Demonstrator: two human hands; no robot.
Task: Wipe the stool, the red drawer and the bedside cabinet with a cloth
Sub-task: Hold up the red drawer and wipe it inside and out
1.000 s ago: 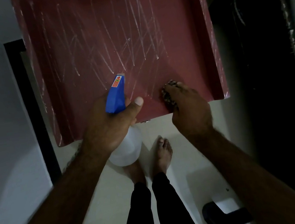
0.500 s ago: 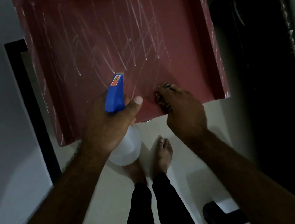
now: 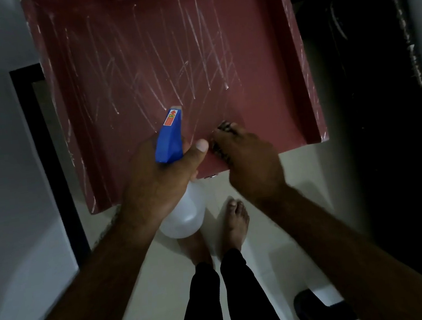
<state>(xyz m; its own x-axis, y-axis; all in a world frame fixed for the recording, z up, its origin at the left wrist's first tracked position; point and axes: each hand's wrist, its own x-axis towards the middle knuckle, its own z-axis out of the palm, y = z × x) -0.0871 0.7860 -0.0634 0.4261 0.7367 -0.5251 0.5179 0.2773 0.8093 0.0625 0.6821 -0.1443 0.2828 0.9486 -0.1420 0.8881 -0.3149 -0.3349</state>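
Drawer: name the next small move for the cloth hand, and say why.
Probably sweep the cloth under the right hand away from you across the drawer: it sits at the near edge, and pale streaks cover the floor beyond. The left hand holds the spray bottle.

A red drawer (image 3: 257, 49), streaked with pale whitish scratch lines, is seen beyond the hands. A blue spray head with a red label tops a translucent white bottle (image 3: 182, 215) gripped in the left hand (image 3: 154, 182). A dark mottled cloth (image 3: 225, 142) is pressed under the right hand (image 3: 252, 160).
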